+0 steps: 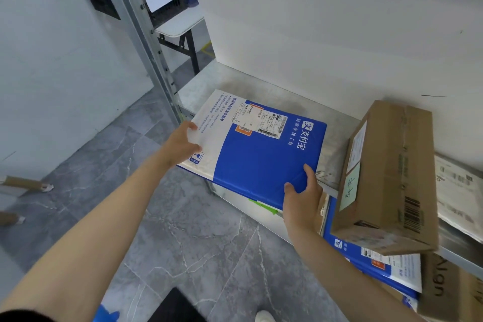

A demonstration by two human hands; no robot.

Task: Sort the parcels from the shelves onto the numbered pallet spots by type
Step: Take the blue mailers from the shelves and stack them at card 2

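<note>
Now, lift rather than drag. Flat blue-and-white courier parcel (261,154) lying on the grey metal shelf (274,94), near edge overhanging the front lip. Grip as seen: left hand (180,144) curled round the white end, thumb on top; right hand (300,196) clamped on the near blue corner, thumb and forefinger pressed on the top face, other fingers hidden beneath. Hold both pinches firm and level to stop the thin slab sagging or twisting. Draw straight back toward the body, clearing the tilted brown cardboard box (386,178) just beside on the right without nudging it off the shelf edge. Mind the grey steel upright (154,55) near the left wrist. Once free, read the white shipping label (266,123) to judge the type and choose the numbered spot. No pallet in view, so probably a turn and a carry to follow.
</note>
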